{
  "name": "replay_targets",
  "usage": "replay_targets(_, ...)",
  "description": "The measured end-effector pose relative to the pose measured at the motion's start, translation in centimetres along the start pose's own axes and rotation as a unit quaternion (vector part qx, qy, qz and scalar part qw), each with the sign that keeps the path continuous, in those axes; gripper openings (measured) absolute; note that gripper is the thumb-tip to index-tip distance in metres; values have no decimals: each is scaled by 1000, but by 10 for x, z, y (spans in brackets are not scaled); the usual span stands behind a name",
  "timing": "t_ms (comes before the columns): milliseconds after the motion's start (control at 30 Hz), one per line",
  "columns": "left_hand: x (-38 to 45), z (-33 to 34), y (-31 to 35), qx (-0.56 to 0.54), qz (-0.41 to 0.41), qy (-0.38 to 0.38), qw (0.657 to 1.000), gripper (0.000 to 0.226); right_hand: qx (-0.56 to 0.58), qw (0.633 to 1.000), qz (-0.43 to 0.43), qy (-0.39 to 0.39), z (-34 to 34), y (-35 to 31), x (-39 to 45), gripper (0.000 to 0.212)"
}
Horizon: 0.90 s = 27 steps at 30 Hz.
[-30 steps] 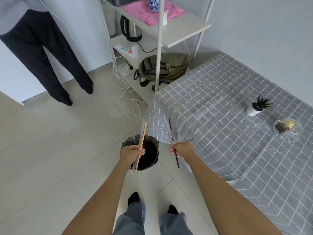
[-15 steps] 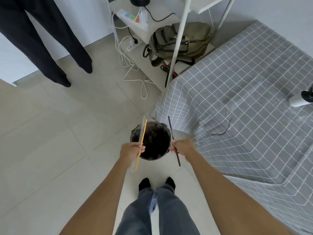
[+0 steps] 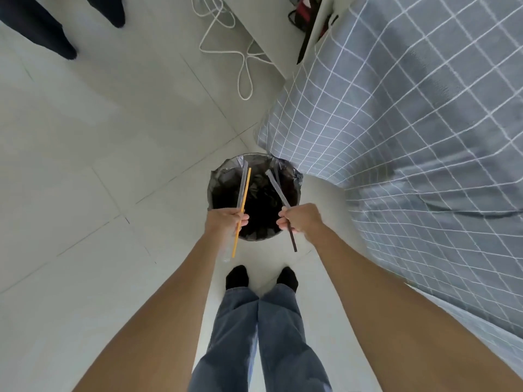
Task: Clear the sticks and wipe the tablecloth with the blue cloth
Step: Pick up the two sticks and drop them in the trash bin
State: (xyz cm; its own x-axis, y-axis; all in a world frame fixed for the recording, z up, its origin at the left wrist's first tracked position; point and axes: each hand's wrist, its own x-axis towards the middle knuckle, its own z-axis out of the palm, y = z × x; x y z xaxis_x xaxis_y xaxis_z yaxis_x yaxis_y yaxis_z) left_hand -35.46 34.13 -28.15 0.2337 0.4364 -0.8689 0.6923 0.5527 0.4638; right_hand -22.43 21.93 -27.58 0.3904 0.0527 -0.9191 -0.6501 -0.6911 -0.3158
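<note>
Now both hands have come over the black-lined bin [image 3: 254,193], left hand [image 3: 226,222] gripping the orange stick [image 3: 244,199], right hand [image 3: 300,219] pinching the dark stick [image 3: 278,190], ready to drop.

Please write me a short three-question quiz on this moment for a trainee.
1. True or false: the left hand holds an orange stick.
2. What sits on the floor right under both hands? A) a backpack B) a bin lined with a black bag C) a kettle
3. Fill in: the right hand grips a ____ stick.

Key: 1 true (with a clear one beside it); 2 B; 3 dark.
</note>
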Motion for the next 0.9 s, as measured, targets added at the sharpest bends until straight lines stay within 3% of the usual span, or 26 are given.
replay_targets(167, 54, 7, -20, 17, -12, 20, 1000, 11, -6, 999, 21, -23, 21, 14, 60, 21)
replay_targets(400, 98, 6, -35, 28, -25, 36, 999, 7, -113, 993, 5, -29, 40, 16, 109, 17)
replay_targets(500, 104, 4, -38, 36, -31, 42, 998, 8, -105, 994, -6, 9, 45, 14, 117, 28)
replay_targets(767, 106, 0, -40, 28, -42, 43, 998, 14, -126, 992, -8, 4, 44, -3, 119, 63)
replay_targets(900, 108, 0, -42, 29, -44, 43, 998, 16, -124, 992, -9, 1, 41, -4, 120, 70)
